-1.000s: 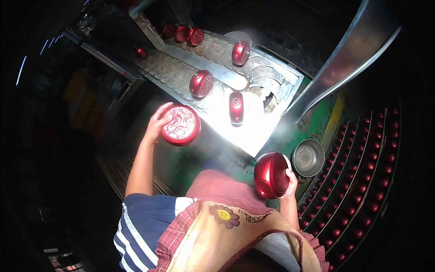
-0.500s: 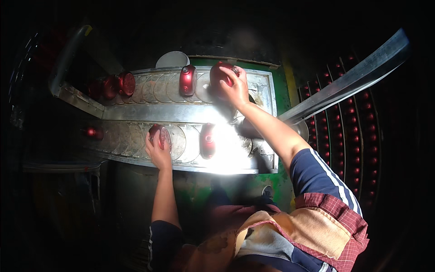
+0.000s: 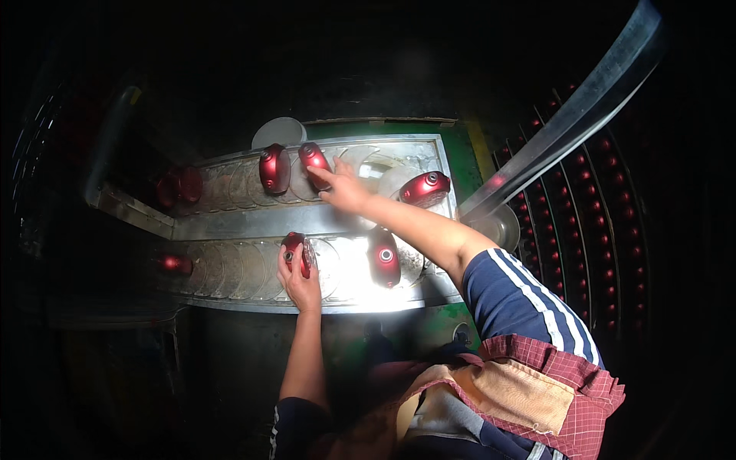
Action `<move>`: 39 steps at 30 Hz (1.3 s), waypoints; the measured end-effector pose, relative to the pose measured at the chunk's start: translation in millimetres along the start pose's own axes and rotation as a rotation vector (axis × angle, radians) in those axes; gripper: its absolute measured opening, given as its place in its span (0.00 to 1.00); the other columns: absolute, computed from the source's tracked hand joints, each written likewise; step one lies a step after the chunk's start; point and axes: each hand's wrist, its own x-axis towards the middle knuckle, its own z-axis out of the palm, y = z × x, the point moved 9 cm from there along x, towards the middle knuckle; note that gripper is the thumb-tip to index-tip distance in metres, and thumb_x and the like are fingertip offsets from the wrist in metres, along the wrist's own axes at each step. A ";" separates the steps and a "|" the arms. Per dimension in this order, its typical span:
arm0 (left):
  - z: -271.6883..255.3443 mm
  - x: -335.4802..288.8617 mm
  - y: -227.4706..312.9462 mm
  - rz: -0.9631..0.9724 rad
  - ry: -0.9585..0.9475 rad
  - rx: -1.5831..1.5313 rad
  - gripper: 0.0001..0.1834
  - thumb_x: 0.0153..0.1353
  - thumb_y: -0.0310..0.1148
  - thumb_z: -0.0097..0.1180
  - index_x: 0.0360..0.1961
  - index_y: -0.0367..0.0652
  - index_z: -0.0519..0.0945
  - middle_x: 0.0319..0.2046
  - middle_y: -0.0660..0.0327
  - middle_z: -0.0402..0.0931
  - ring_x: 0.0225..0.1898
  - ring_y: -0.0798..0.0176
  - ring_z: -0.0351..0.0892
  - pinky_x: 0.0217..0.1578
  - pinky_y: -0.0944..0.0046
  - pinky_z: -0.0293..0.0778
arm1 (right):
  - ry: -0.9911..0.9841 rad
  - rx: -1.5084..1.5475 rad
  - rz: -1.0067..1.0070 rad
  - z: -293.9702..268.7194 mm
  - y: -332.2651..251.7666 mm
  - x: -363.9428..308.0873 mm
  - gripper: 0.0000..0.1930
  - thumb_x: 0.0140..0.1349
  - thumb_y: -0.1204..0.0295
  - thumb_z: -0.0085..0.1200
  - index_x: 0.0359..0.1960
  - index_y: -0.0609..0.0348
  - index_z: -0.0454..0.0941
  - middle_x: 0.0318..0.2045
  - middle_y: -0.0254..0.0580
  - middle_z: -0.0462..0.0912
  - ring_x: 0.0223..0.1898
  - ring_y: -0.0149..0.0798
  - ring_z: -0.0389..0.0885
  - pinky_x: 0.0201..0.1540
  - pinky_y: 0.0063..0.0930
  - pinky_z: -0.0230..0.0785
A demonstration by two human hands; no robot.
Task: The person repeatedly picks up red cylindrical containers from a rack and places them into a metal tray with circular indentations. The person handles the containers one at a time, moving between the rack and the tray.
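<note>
right hand (image 3: 343, 189) farther left, red container (image 3: 313, 155) partly behind it

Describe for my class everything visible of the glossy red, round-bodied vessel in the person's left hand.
The glossy red, round-bodied vessel shows its curved narrow side, with a small dark ring, perhaps an opening, beside the fingers. Its finish looks lacquered or metallic; the material is unclear. The person's left hand grips it from the near side, partly covering it. It is over the near lane of the silver metal conveyor; its underside is hidden.
</note>
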 end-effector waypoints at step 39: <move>545.5 -563.5 1285.8 1.298 -0.903 -0.461 0.31 0.60 0.44 0.54 0.66 0.63 0.68 0.63 0.42 0.62 0.61 0.31 0.65 0.58 0.41 0.71 | 1.183 -0.713 1.519 -868.0 529.6 -1121.9 0.36 0.56 0.55 0.64 0.68 0.30 0.66 0.67 0.61 0.62 0.67 0.64 0.61 0.68 0.52 0.60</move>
